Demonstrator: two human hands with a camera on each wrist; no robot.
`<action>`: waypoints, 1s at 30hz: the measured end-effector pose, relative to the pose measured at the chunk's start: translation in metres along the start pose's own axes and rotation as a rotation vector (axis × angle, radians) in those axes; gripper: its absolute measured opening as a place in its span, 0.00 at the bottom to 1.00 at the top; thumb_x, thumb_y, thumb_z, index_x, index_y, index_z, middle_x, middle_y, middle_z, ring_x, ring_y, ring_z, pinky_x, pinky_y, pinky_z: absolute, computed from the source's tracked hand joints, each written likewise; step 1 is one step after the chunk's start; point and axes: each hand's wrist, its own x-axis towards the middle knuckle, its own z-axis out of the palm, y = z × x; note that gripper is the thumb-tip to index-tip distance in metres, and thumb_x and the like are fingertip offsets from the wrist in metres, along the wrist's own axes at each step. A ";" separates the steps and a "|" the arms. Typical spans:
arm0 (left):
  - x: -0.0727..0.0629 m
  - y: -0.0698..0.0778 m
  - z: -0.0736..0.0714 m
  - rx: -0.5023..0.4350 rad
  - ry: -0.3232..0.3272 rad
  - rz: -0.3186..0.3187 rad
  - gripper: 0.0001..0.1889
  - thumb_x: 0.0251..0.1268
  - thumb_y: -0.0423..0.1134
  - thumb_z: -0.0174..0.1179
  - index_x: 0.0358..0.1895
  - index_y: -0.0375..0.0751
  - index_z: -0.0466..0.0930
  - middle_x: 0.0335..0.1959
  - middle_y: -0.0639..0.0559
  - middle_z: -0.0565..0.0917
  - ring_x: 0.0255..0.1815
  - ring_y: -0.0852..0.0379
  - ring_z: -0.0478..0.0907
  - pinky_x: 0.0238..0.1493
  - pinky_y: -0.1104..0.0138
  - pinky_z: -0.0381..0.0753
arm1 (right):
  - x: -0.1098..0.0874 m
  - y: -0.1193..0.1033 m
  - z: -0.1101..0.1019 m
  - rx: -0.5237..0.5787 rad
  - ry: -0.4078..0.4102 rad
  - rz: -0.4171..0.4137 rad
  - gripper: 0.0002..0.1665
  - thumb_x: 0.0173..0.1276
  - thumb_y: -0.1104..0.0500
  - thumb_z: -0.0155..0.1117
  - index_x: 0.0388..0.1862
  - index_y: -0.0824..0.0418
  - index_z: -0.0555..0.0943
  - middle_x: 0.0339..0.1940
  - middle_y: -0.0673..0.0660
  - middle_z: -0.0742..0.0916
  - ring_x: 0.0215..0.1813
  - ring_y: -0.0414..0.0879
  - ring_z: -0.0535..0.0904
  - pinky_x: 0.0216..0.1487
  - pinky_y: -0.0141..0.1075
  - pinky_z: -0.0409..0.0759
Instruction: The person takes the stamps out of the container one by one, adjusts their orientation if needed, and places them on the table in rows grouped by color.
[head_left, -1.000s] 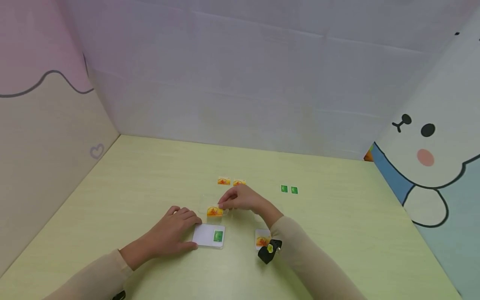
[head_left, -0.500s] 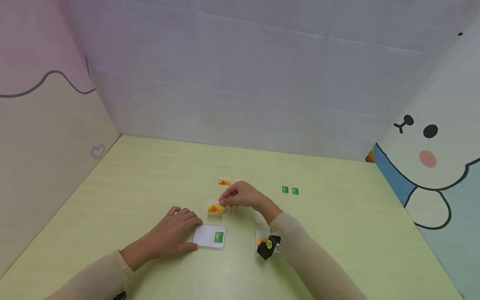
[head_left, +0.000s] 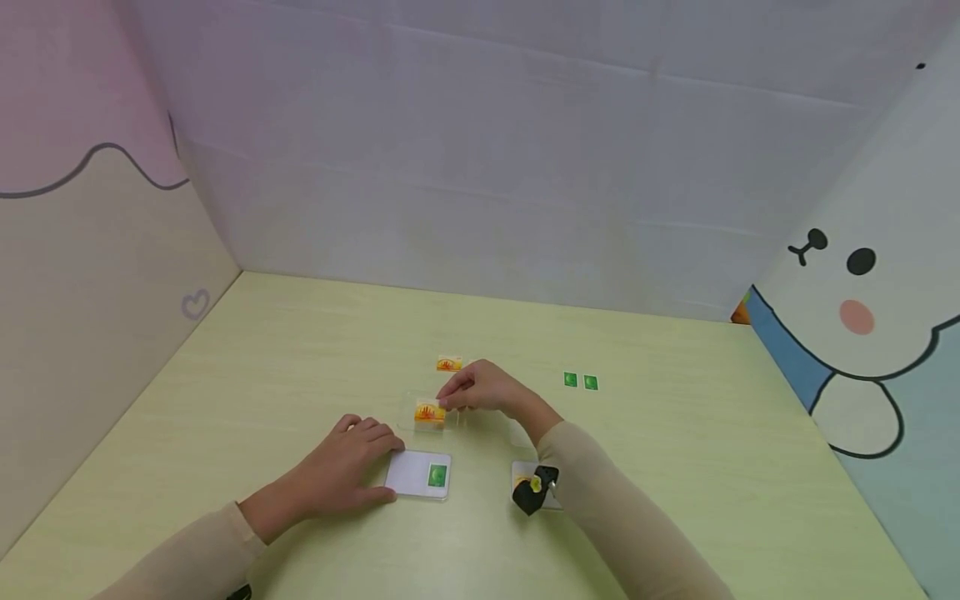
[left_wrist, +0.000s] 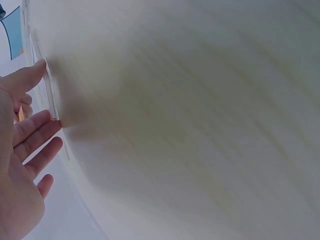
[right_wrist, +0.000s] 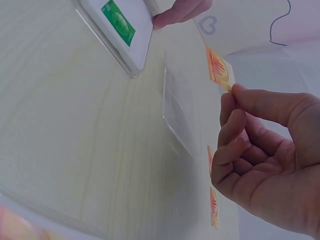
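My right hand [head_left: 480, 388] pinches a small orange-and-yellow stamp [right_wrist: 219, 67] by one corner between thumb and forefinger. The stamp is held above a clear plastic lid [right_wrist: 177, 105] that lies on the table. With thumb and fingers at two corners, my left hand [head_left: 341, 468] holds a flat clear case with a white card [head_left: 408, 472] in it. A green stamp [head_left: 437, 475] lies at the right end of that card. Another orange stamp [head_left: 449, 363] lies at the back; a second one [right_wrist: 214, 207] beside it shows in the right wrist view.
Two green stamps [head_left: 581, 381] lie at the back right. A second cased card [head_left: 522, 471] lies partly under my right forearm, with a black wrist camera [head_left: 535, 492] over it. Another clear plastic piece [head_left: 519, 434] is mostly hidden by my right wrist. Printed walls surround the table [head_left: 315, 333].
My right hand has risen slightly in the head view with its stamp, now hiding the second orange stamp at the back. My left hand stays on the case.
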 end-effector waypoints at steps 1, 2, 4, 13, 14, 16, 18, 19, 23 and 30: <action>0.000 0.000 0.000 -0.001 0.001 0.001 0.25 0.48 0.55 0.70 0.49 0.47 0.80 0.46 0.56 0.83 0.52 0.55 0.75 0.57 0.50 0.67 | 0.000 0.000 0.000 0.000 0.002 0.001 0.10 0.63 0.57 0.67 0.41 0.60 0.87 0.35 0.53 0.88 0.32 0.41 0.74 0.35 0.30 0.74; 0.000 0.000 0.000 -0.003 0.001 0.000 0.25 0.48 0.55 0.70 0.49 0.46 0.80 0.46 0.56 0.83 0.52 0.55 0.75 0.57 0.50 0.67 | 0.001 0.000 -0.001 0.001 0.003 0.001 0.10 0.63 0.57 0.67 0.41 0.60 0.87 0.35 0.53 0.88 0.32 0.42 0.74 0.35 0.31 0.74; 0.000 0.000 0.000 -0.003 0.002 0.002 0.25 0.49 0.54 0.70 0.48 0.46 0.80 0.46 0.56 0.83 0.52 0.55 0.75 0.57 0.50 0.67 | 0.002 -0.001 -0.001 0.002 0.005 0.000 0.10 0.63 0.58 0.67 0.41 0.61 0.87 0.35 0.53 0.88 0.32 0.42 0.74 0.35 0.31 0.74; 0.000 0.001 -0.001 -0.012 -0.016 -0.006 0.25 0.49 0.55 0.70 0.49 0.47 0.79 0.47 0.56 0.82 0.52 0.55 0.75 0.57 0.51 0.67 | 0.007 0.001 -0.003 0.010 0.011 -0.004 0.11 0.63 0.58 0.67 0.41 0.62 0.86 0.33 0.52 0.88 0.31 0.41 0.74 0.33 0.29 0.73; -0.001 0.001 0.000 -0.010 -0.014 -0.006 0.25 0.49 0.55 0.70 0.49 0.47 0.79 0.47 0.56 0.82 0.52 0.55 0.75 0.57 0.51 0.67 | 0.007 0.001 -0.003 0.010 0.010 -0.006 0.11 0.63 0.58 0.67 0.42 0.62 0.86 0.33 0.52 0.88 0.31 0.40 0.74 0.33 0.29 0.73; -0.001 0.000 0.000 -0.002 -0.001 0.002 0.25 0.49 0.55 0.70 0.49 0.47 0.79 0.46 0.56 0.82 0.52 0.56 0.75 0.57 0.51 0.67 | 0.008 0.000 -0.004 0.014 0.011 -0.008 0.11 0.63 0.58 0.67 0.42 0.62 0.86 0.33 0.53 0.87 0.31 0.40 0.74 0.34 0.29 0.73; -0.001 -0.001 0.000 0.003 0.011 0.006 0.25 0.49 0.55 0.70 0.49 0.47 0.79 0.46 0.56 0.82 0.51 0.56 0.75 0.57 0.51 0.67 | 0.009 0.000 -0.004 0.013 0.011 -0.010 0.11 0.63 0.58 0.67 0.42 0.62 0.86 0.33 0.53 0.87 0.31 0.40 0.74 0.34 0.29 0.73; -0.002 -0.001 0.001 0.006 0.015 0.008 0.25 0.48 0.55 0.70 0.49 0.47 0.79 0.46 0.57 0.82 0.51 0.56 0.75 0.56 0.51 0.67 | 0.010 0.000 -0.004 0.013 0.012 -0.012 0.11 0.63 0.58 0.67 0.41 0.62 0.86 0.33 0.53 0.87 0.31 0.40 0.74 0.34 0.29 0.74; -0.001 -0.001 0.001 0.016 0.018 0.010 0.25 0.48 0.55 0.70 0.49 0.47 0.79 0.46 0.57 0.82 0.51 0.56 0.75 0.56 0.52 0.67 | 0.012 -0.001 -0.005 0.013 0.016 -0.013 0.11 0.63 0.58 0.67 0.41 0.62 0.86 0.34 0.53 0.88 0.31 0.39 0.74 0.34 0.30 0.75; -0.001 0.000 0.000 0.004 0.015 0.010 0.25 0.49 0.54 0.70 0.48 0.47 0.79 0.45 0.57 0.82 0.51 0.56 0.75 0.56 0.52 0.67 | 0.016 -0.001 -0.007 0.006 0.027 -0.009 0.11 0.63 0.58 0.67 0.42 0.62 0.86 0.34 0.53 0.88 0.31 0.39 0.74 0.34 0.29 0.74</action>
